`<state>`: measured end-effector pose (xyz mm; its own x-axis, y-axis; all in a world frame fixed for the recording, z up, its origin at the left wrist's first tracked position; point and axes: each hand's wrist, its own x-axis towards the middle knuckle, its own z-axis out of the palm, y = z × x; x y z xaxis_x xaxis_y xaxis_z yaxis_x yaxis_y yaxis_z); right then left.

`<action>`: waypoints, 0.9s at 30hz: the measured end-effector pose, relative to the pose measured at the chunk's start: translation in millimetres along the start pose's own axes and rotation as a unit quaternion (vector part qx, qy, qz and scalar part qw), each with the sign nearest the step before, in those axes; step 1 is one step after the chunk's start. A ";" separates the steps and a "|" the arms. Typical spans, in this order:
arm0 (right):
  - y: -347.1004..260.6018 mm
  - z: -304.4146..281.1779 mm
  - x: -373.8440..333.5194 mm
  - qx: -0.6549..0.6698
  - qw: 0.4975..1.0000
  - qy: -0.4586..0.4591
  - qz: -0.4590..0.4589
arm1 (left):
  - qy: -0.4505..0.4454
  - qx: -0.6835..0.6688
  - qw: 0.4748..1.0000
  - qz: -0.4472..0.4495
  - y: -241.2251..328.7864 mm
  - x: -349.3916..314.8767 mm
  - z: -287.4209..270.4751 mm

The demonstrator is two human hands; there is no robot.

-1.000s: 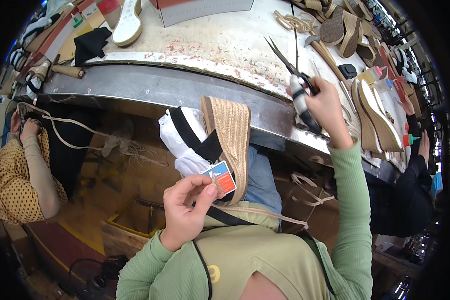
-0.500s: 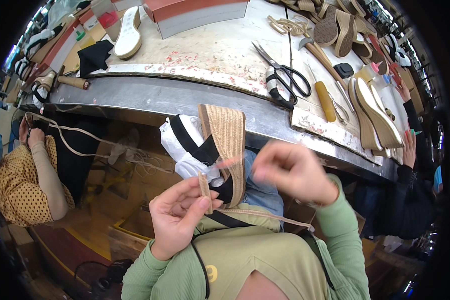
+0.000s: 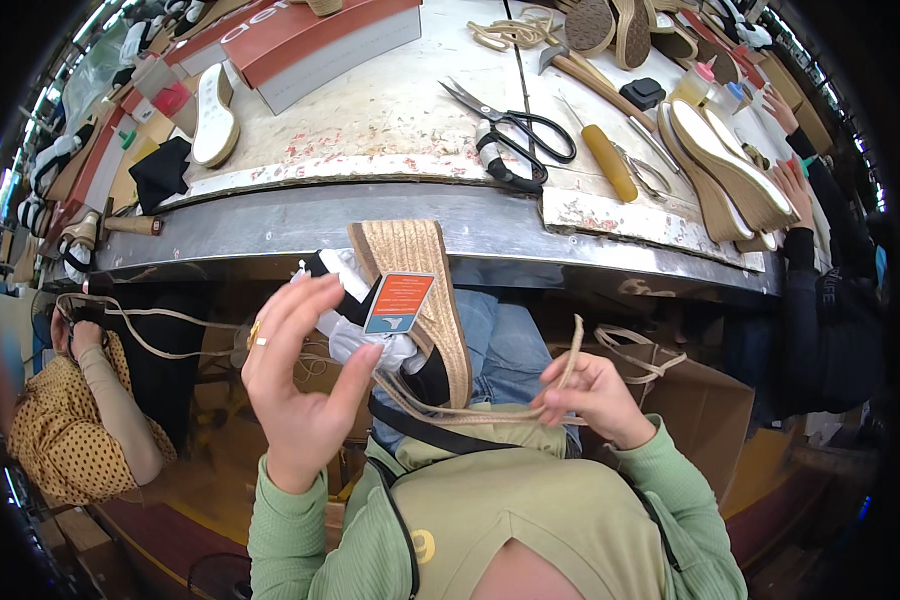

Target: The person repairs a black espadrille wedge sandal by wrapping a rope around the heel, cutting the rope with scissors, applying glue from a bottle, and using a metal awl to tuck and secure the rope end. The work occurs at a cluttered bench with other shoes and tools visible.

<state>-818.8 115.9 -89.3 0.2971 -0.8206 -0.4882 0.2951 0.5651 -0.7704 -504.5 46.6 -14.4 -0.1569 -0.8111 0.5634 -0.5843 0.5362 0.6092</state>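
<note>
A wedge sandal [image 3: 432,300] with a jute-wrapped sole, black straps and white paper stuffing rests on my lap against the bench edge. An orange and blue card tag [image 3: 401,303] lies against its side. My left hand [image 3: 302,375] is open beside the sandal, thumb and fingers apart, holding nothing. To the right of the sandal, my right hand [image 3: 600,398] pinches a beige braided cord [image 3: 574,345] whose end sticks up above the fingers. More of that cord runs across my lap below the sandal.
On the bench [image 3: 270,225] lie scissors [image 3: 515,135], a yellow-handled awl [image 3: 608,162], a hammer [image 3: 600,80], wedge soles [image 3: 725,170] and a red-lidded shoebox [image 3: 320,50]. A co-worker [image 3: 90,400] handles cord at left; another person's hand [image 3: 796,192] is at right. Below stands a cardboard box [image 3: 695,420].
My left hand has let go of the cord and spread its fingers. My right hand has come down and now holds cord. The tag now faces up. The whole view has shifted slightly.
</note>
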 end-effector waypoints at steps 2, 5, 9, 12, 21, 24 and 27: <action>4.2 -18.6 -7.1 -0.099 0.986 0.089 0.101 | -0.020 0.024 0.999 -0.009 -6.6 5.1 8.7; -0.8 -36.7 -9.7 -0.347 0.919 0.145 0.121 | -0.061 0.054 0.997 0.016 -14.0 13.6 23.4; -12.9 -28.2 10.9 -0.342 0.921 0.169 -0.077 | -0.081 0.028 0.996 -0.028 -14.9 18.6 34.6; -12.0 1.0 42.2 -0.270 0.947 0.060 -0.163 | -0.112 -0.012 0.993 -0.043 -15.3 18.8 20.3; 17.3 45.1 98.1 -0.214 0.967 -0.010 -0.140 | -0.454 -0.071 0.887 -0.038 -13.1 11.2 -39.8; 21.4 46.9 102.1 -0.162 0.978 -0.063 -0.115 | -0.408 -0.036 0.909 -0.078 -14.2 19.5 -38.0; 20.7 55.6 105.4 -0.147 0.978 -0.077 -0.122 | -0.283 -0.028 0.957 -0.052 -20.3 37.7 -19.5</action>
<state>-730.9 45.8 -133.9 0.3904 -0.8929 -0.2243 0.1065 0.2857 -0.9524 -483.1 9.7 5.3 -0.5162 -0.8488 0.1144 -0.5785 0.4441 0.6841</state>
